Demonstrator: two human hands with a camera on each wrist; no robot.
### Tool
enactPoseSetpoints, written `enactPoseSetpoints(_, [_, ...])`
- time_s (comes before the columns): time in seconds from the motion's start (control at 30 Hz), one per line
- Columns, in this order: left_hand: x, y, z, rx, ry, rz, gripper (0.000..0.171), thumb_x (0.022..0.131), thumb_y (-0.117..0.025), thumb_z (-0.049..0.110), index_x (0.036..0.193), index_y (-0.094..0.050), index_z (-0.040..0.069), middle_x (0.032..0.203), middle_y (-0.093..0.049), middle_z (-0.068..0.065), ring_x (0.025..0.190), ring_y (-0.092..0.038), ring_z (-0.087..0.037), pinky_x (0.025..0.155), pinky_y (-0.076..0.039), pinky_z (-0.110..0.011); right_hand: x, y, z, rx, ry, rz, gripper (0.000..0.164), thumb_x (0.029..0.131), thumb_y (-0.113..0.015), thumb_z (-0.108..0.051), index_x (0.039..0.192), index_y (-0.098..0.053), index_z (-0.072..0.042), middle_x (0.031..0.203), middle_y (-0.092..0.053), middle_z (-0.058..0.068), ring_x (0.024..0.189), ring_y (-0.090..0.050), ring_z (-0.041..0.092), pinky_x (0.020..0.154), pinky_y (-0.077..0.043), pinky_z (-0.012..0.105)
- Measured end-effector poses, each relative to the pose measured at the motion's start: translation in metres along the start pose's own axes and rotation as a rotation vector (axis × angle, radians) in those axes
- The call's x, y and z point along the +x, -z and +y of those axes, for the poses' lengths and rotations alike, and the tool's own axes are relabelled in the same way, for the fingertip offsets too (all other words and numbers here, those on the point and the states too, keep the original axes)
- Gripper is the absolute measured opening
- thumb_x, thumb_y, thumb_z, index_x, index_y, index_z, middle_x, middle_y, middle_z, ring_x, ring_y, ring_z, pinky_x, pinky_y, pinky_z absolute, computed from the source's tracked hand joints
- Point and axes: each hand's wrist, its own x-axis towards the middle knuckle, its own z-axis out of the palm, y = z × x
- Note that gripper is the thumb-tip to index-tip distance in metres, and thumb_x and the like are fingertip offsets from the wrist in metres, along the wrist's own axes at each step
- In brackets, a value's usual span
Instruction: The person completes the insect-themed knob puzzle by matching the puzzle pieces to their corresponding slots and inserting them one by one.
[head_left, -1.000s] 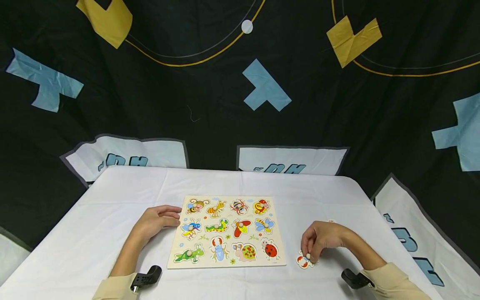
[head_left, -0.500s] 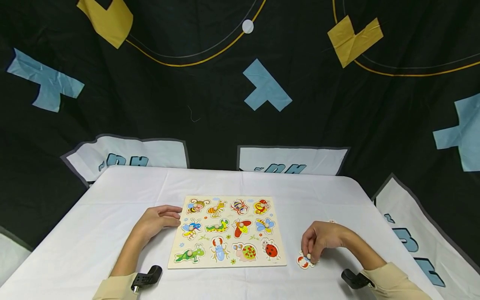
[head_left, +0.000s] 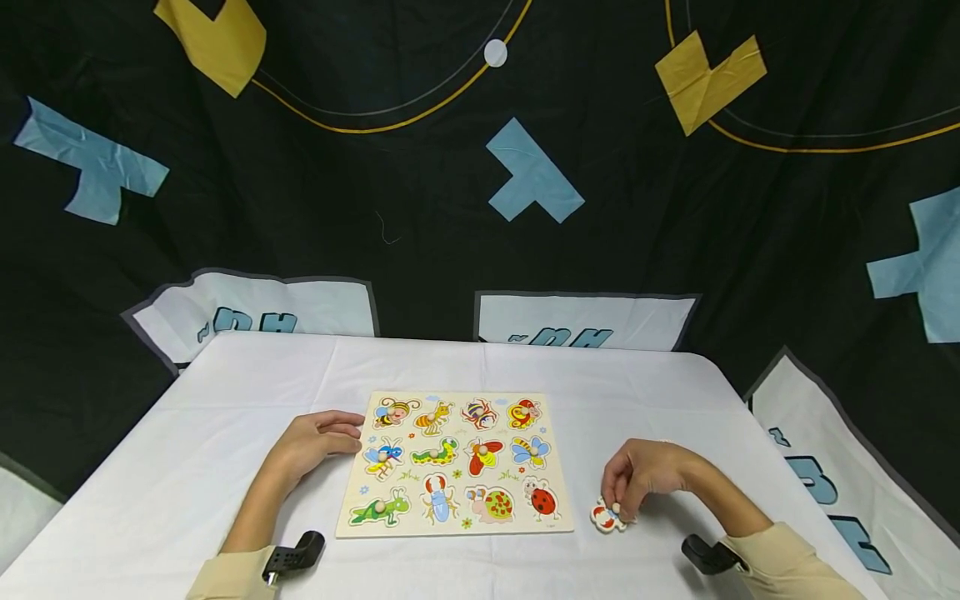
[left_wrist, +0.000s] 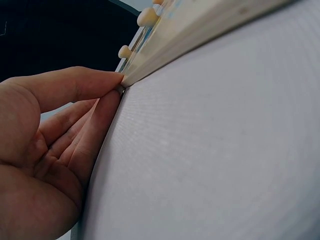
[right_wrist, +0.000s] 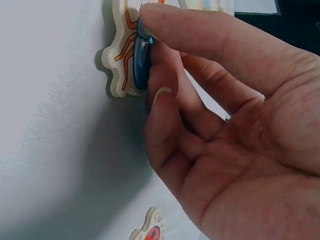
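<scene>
A wooden knob puzzle board (head_left: 405,529) with colourful insects lies on the white table. My left hand (head_left: 317,442) is at its left side, fingertips against the edge. In the left wrist view, the thumb and finger tips of the left hand (left_wrist: 60,125) meet right at the board's corner. To the right of the board, my right hand (head_left: 648,475) pinches a beetle puzzle piece (head_left: 604,518) by its knob. In the right wrist view, the beetle's blue body and orange legs show beside the fingers, with a shadow on the cloth; its upper end runs out of view.
A ladybug piece (right_wrist: 154,233) lies on the cloth below the right hand in its wrist view. Several pieces with round knobs (left_wrist: 148,18) sit in the board. The white tablecloth (head_left: 480,567) surrounds it, with a black curtain (head_left: 420,267) behind.
My right hand has risen slightly with the beetle piece, which has shifted a little up and to the left and tilted. The left hand and the board have not moved.
</scene>
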Motion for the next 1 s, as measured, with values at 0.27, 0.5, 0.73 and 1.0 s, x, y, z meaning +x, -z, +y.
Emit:
enactPoseSetpoints(0.27, [-0.001,0.000,-0.001,0.011,0.004,0.000,0.051,0.071,-0.081,0.019,0.119,-0.065,0.008,0.096,-0.072,-0.004,0.090,-0.064,-0.012,0.083,-0.042,-0.029,0.002,0.001,-0.003,-0.014,0.021,0.044,0.023,0.062,-0.080,0.001,0.083,-0.071,0.001,0.067,-0.066,0.007,0.059,-0.053,0.011,0.055,-0.042,0.027])
enactPoseSetpoints(0.5, [-0.001,0.000,-0.001,0.012,-0.005,0.002,0.050,0.071,-0.080,0.018,0.118,-0.066,0.008,0.096,-0.072,-0.004,0.090,-0.064,-0.012,0.083,-0.042,-0.028,0.002,0.003,-0.008,-0.014,0.021,0.059,0.023,0.063,-0.080,-0.001,0.084,-0.071,0.001,0.067,-0.067,0.009,0.057,-0.055,0.011,0.054,-0.043,0.029])
enactPoseSetpoints(0.73, [-0.001,0.000,0.000,0.001,-0.012,-0.002,0.051,0.071,-0.080,0.017,0.119,-0.065,0.007,0.096,-0.072,-0.004,0.090,-0.064,-0.012,0.081,-0.043,-0.026,0.007,0.002,-0.014,-0.029,0.014,0.078,0.023,0.063,-0.080,-0.004,0.084,-0.070,0.000,0.065,-0.066,0.005,0.056,-0.053,0.010,0.053,-0.042,0.028])
enactPoseSetpoints(1.0, [0.000,0.000,0.000,0.001,-0.021,-0.004,0.051,0.071,-0.080,0.017,0.119,-0.065,0.007,0.096,-0.072,-0.004,0.090,-0.064,-0.012,0.080,-0.044,-0.024,0.020,-0.001,-0.024,-0.072,0.017,0.096,0.021,0.065,-0.081,-0.006,0.083,-0.071,-0.003,0.065,-0.066,0.004,0.055,-0.051,0.011,0.053,-0.040,0.029])
